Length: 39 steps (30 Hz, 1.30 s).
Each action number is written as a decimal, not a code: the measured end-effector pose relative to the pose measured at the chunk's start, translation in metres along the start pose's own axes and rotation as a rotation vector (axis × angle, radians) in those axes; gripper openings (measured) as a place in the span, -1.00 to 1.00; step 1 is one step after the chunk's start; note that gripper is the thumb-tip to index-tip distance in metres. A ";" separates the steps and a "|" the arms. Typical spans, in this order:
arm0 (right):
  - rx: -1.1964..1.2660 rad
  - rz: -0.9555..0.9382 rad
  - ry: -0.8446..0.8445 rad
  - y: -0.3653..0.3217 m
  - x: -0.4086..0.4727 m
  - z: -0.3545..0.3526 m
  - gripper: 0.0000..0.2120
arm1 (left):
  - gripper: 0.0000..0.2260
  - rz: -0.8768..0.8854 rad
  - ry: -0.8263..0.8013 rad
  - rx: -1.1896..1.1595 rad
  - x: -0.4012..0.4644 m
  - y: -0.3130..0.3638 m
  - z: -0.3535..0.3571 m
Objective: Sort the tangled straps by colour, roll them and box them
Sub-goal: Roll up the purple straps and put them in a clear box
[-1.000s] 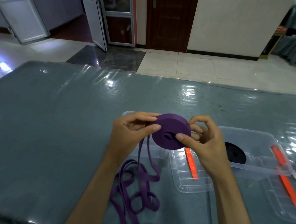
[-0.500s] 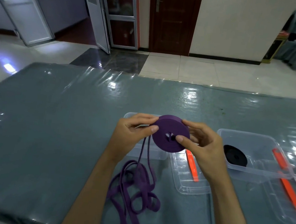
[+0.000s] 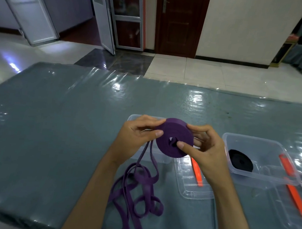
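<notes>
Both my hands hold a thick purple strap roll [image 3: 176, 135] above the table, its flat face tilted toward me. My left hand [image 3: 136, 137] pinches its left rim between thumb and fingers. My right hand [image 3: 204, 148] grips the right side, thumb pressed near the hollow centre. The unrolled purple strap [image 3: 138, 187] hangs from the roll and lies in loose loops on the table below. A rolled black strap [image 3: 240, 160] lies inside a clear box [image 3: 263, 174] to the right. Another clear box [image 3: 136, 117] sits behind my hands, mostly hidden.
A clear lid [image 3: 189, 185] with an orange clip [image 3: 197, 173] lies under my right wrist. A second lid [image 3: 292, 213] with orange clips lies at the far right. The table [image 3: 51, 132] has a grey, glossy plastic cover; its near edge is at bottom left.
The roll has turned a little between my hands and my right thumb has shifted toward its centre. The loose strap loops on the table have barely moved.
</notes>
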State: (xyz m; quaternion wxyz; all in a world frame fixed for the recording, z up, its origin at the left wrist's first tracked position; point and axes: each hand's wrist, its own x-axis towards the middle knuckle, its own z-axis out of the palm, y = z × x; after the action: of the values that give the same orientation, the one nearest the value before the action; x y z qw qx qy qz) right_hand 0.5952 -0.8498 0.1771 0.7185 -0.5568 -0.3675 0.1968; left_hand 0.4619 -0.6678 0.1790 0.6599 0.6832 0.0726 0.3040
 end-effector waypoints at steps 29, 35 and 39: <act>-0.059 0.101 -0.015 0.017 0.003 -0.005 -0.69 | -0.77 -0.078 0.039 0.114 0.002 -0.007 -0.001; -0.023 0.054 0.063 0.015 -0.001 -0.009 -0.60 | -0.76 -0.124 -0.024 0.036 0.000 -0.013 0.001; -0.015 0.102 0.077 0.019 -0.003 -0.008 -0.74 | -0.70 -0.128 -0.086 0.133 0.001 -0.010 -0.006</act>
State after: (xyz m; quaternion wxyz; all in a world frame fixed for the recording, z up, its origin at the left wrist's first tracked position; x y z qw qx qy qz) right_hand 0.6017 -0.8513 0.1575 0.7169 -0.5873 -0.3124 0.2087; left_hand 0.4625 -0.6614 0.1692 0.6336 0.7320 0.1077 0.2262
